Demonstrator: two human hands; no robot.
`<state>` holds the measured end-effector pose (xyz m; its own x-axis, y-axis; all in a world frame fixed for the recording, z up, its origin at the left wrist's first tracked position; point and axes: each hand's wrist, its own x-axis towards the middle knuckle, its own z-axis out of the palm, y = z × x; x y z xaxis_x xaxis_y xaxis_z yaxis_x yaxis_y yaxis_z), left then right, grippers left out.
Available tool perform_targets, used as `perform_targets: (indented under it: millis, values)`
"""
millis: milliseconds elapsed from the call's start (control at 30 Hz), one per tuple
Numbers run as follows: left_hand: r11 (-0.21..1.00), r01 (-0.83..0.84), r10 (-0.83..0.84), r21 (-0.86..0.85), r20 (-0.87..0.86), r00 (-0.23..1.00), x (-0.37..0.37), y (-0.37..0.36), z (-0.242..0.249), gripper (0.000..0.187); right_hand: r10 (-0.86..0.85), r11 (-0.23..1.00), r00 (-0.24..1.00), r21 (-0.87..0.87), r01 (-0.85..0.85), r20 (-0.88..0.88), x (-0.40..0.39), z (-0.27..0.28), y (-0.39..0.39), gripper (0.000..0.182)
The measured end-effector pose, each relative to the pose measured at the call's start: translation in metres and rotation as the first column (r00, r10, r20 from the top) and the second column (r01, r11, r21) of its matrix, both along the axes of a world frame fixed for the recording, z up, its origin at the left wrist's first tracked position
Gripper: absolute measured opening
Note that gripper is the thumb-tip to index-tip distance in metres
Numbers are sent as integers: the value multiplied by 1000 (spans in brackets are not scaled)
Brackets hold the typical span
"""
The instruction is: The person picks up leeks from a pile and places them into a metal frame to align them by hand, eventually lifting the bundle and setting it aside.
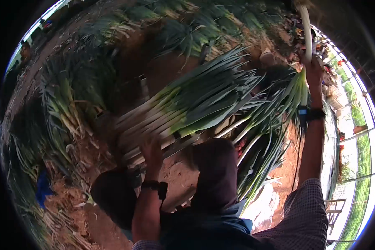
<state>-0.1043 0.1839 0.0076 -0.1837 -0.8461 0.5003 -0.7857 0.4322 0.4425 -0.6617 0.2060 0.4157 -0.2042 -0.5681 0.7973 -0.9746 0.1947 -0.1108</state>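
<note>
A row of leeks (pixel 196 98) lies side by side in front of me, white stalks toward the lower left and dark green leaves toward the upper right. My left hand (pixel 152 151) rests on the stalk ends, its fingers slightly blurred and seemingly laid out flat. Out to the far right, my right hand (pixel 313 71) is closed around a single leek (pixel 306 31). The white stalk of that leek points up above the fist, and green leaves show just below the hand. More loose leeks (pixel 258 129) lie between the row and my right arm.
Heaps of leeks (pixel 66 100) cover the ground at left, with more leeks (pixel 191 33) at the back. Metal bars (pixel 143 86) show beside the row. A blue scrap (pixel 43 189) lies at lower left. Bright netting (pixel 356 137) runs along the right side.
</note>
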Motion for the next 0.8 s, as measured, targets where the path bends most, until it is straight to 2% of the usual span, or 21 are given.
perform_targets:
  millis: [33, 67, 100, 167, 200, 233, 267, 333, 433, 533, 567, 667, 800]
  values:
    - [998, -18, 25, 58, -119, 993, -1, -8, -35, 31, 115, 993, 992, 33, -114, -45, 15, 10, -30, 29]
    - [994, -45, 60, 104, -145, 988, 1, -9, -48, 33, 328, 937, 938, 87, -338, 110, 33, 11, -65, 34]
    - [986, -70, 96, 149, -170, 981, 4, -9, -60, 35, 414, 888, 905, 176, -424, 94, 75, 0, -84, 37]
    - [984, -94, 103, 151, -53, 993, 3, 1, -17, 34, 580, 735, 806, 351, -580, 118, 159, -24, -125, 42]
    - [988, -97, 97, 121, 4, 995, 0, 5, 7, 33, 688, 565, 666, 364, -741, 288, 188, -60, -142, 45]
    - [986, -116, 116, 123, 1, 993, -8, 7, 14, 33, 658, 421, 591, 422, -803, 467, 213, -100, -159, 42]
    - [980, -149, 150, 132, 1, 989, -7, 8, 15, 33, 734, 232, 562, 637, -735, 382, 266, -155, -161, 36]
    - [975, -172, 176, 143, -13, 984, -7, 9, 19, 33, 705, 58, 546, 731, -680, 453, 307, -201, -167, 34]
    - [977, -166, 176, 132, -66, 982, -5, 8, 14, 35, 658, -92, 587, 824, -559, 472, 345, -244, -178, 37]
    - [965, -188, 208, 182, -100, 973, -8, 9, 20, 34, 660, -166, 502, 761, -627, 558, 367, -267, -181, 32]
    - [962, -188, 214, 197, -118, 970, -8, 10, 24, 34, 745, -99, 413, 699, -709, 524, 375, -280, -176, 28]
    - [959, -185, 220, 214, -155, 963, -6, 10, 29, 33, 616, -337, 436, 720, -607, 656, 411, -282, -179, 25]
    - [960, -198, 232, 196, -169, 958, -2, 10, 17, 33, 658, -331, 445, 765, -553, 607, 428, -303, -172, 24]
